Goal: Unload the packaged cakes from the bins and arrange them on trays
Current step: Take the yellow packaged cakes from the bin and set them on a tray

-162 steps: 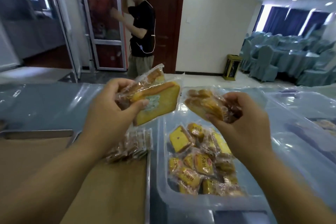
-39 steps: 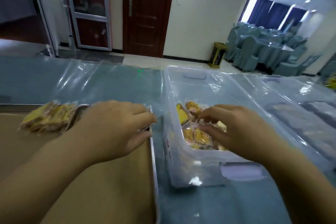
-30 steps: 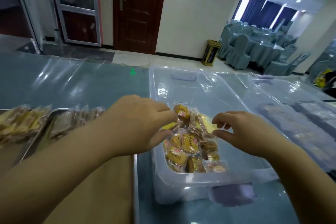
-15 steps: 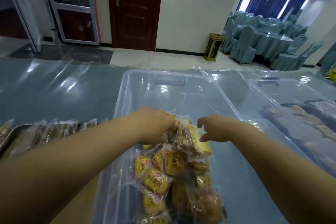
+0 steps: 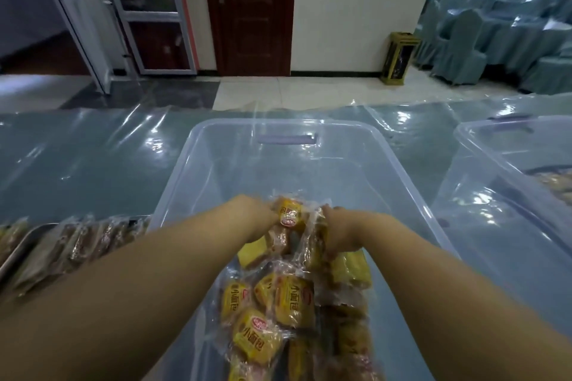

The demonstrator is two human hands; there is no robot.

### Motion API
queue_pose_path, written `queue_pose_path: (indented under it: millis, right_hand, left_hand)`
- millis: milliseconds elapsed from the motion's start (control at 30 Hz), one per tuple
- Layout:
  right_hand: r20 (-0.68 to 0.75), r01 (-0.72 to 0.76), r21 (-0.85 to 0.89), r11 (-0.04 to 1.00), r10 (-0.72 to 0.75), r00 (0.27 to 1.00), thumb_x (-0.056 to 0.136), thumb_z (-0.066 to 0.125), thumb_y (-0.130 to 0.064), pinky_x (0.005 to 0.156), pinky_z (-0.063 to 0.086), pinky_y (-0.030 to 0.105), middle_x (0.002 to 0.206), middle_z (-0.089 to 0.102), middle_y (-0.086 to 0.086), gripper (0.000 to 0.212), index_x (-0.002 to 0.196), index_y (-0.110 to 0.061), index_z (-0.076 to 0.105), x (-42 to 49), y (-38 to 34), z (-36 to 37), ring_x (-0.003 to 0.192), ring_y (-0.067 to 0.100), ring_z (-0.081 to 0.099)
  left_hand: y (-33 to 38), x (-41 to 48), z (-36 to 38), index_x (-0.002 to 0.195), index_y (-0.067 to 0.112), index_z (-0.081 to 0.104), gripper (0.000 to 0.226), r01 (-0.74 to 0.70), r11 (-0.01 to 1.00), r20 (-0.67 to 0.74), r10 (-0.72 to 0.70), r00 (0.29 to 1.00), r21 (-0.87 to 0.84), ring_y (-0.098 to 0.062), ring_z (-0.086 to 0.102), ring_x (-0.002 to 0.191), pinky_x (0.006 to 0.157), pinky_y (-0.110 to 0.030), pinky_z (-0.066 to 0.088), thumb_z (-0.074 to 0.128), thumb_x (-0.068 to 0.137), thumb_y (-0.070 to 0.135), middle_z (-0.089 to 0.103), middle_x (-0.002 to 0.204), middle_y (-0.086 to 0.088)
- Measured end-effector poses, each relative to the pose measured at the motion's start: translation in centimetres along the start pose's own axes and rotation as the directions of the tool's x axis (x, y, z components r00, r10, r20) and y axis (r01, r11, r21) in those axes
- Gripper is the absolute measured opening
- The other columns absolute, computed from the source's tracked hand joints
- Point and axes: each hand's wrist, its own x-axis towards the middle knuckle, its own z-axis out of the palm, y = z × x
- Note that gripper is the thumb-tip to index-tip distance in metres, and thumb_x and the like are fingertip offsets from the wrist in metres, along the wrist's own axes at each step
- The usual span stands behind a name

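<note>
Fingers of both hands are buried at the far end of a heap of yellow cakes in clear plastic wrappers, inside a clear rectangular plastic bin. Left hand is curled down onto the heap, fingertips hidden; whether anything is clamped cannot be told. Just beside its fingers, on the inner side, one yellow red-labelled cake pack is seen standing tilted at the top of the heap. Right hand is pressed into wrappers, fingers hidden; grip cannot be told. Beyond the fingers, bare bin floor is seen. Nearer than the fingers, the heap is spread toward the camera. Well out from the left fingers, wrapped cakes in a row are laid on a metal tray. Out from the right fingers, a second clear bin is noted.
</note>
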Motion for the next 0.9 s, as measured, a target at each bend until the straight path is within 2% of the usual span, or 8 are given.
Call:
queue_pose_path:
  millis: [133, 200, 333, 467, 567, 700, 800, 900]
  right_hand:
    - [0.077, -0.078, 0.034, 0.996, 0.075, 0.994, 0.075, 0.074, -0.034, 0.094, 0.043, 0.041, 0.145, 0.038, 0.016, 0.108, 0.149, -0.012, -0.001, 0.3, 0.1, 0.7, 0.126, 0.036, 0.043]
    - [0.093, -0.102, 0.023, 0.995, 0.099, 0.991, 0.064, 0.081, -0.044, 0.094, 0.045, 0.041, 0.141, 0.043, 0.012, 0.110, 0.147, -0.013, 0.015, 0.2, 0.0, 0.7, 0.122, 0.034, 0.046]
    - [0.046, -0.089, -0.003, 0.996, 0.089, 0.995, 0.052, 0.085, -0.054, 0.079, 0.047, 0.035, 0.115, 0.056, 0.004, 0.086, 0.122, -0.015, 0.053, -0.1, -0.2, 1.0, 0.094, 0.023, 0.051]
    - [0.024, -0.086, 0.000, 0.996, 0.086, 0.996, 0.049, 0.084, -0.058, 0.082, 0.050, 0.035, 0.108, 0.062, 0.002, 0.086, 0.119, -0.016, 0.058, -0.3, -0.4, 1.4, 0.097, 0.025, 0.057]
    - [-0.027, -0.103, -0.050, 0.993, 0.102, 0.994, 0.050, 0.081, -0.063, 0.070, 0.046, 0.034, 0.081, 0.051, -0.003, 0.081, 0.112, -0.016, 0.058, -0.8, -0.6, 1.2, 0.083, 0.022, 0.052]
    - [-0.062, -0.105, -0.104, 0.989, 0.099, 0.993, 0.047, 0.079, -0.067, 0.080, 0.040, 0.041, 0.091, 0.047, -0.001, 0.079, 0.105, -0.021, 0.052, -1.5, -0.5, 1.1, 0.087, 0.022, 0.040]
    - [-0.017, -0.112, -0.153, 0.982, 0.111, 0.994, 0.049, 0.076, -0.070, 0.092, 0.031, 0.050, 0.088, 0.047, -0.004, 0.076, 0.099, -0.022, 0.044, -2.4, -0.8, 1.0, 0.091, 0.024, 0.044]
    - [-0.035, -0.082, -0.084, 0.993, 0.079, 0.996, 0.052, 0.079, -0.064, 0.079, 0.042, 0.039, 0.093, 0.053, -0.003, 0.071, 0.098, -0.022, 0.046, -3.5, -0.9, 0.3, 0.084, 0.020, 0.049]
  left_hand:
    - [0.0, 1.2, 0.9, 0.143, 0.031, 0.029, 0.058, -0.011, 0.998, 0.028, 0.009, 1.000, 0.070, -0.033, 0.030, 0.132, 0.091, -0.041, 0.041, 0.052, 0.093, 0.011, 0.015, 0.155, -0.002]
    - [0.1, 1.4, 1.1, 0.141, 0.031, 0.033, 0.050, -0.012, 0.996, 0.010, 0.011, 1.000, 0.087, -0.032, 0.030, 0.132, 0.093, -0.042, 0.039, 0.049, 0.096, 0.016, 0.019, 0.153, -0.004]
    - [0.2, 1.5, 1.0, 0.137, 0.029, 0.042, 0.042, -0.028, 0.987, 0.002, 0.028, 1.000, 0.158, -0.031, 0.030, 0.131, 0.093, -0.041, 0.038, 0.047, 0.097, 0.020, 0.026, 0.151, -0.006]
    - [-0.3, 1.3, 0.7, 0.132, 0.024, 0.047, 0.037, -0.033, 0.982, 0.058, 0.022, 0.998, 0.187, -0.028, 0.039, 0.126, 0.095, -0.040, 0.038, 0.046, 0.096, 0.016, 0.046, 0.137, -0.004]
    - [-0.9, 0.7, 0.4, 0.129, 0.020, 0.049, 0.037, -0.025, 0.984, 0.101, 0.008, 0.995, 0.174, -0.030, 0.044, 0.122, 0.092, -0.040, 0.043, 0.050, 0.094, 0.010, 0.048, 0.133, -0.007]
    - [-1.1, -0.1, -0.2, 0.124, 0.016, 0.054, 0.031, 0.002, 0.979, 0.123, -0.028, 0.992, 0.204, -0.028, 0.040, 0.123, 0.092, -0.039, 0.043, 0.050, 0.093, 0.011, 0.048, 0.132, -0.006]
    - [-1.6, -0.8, -0.8, 0.124, 0.015, 0.053, 0.030, 0.020, 0.982, 0.065, -0.032, 0.997, 0.188, -0.028, 0.040, 0.122, 0.090, -0.039, 0.041, 0.047, 0.095, 0.013, 0.048, 0.131, -0.007]
    - [-2.4, -1.4, -1.6, 0.121, 0.015, 0.054, 0.028, 0.047, 0.995, -0.007, -0.047, 0.999, 0.083, -0.027, 0.048, 0.116, 0.083, -0.037, 0.043, 0.044, 0.095, 0.013, 0.053, 0.125, -0.007]
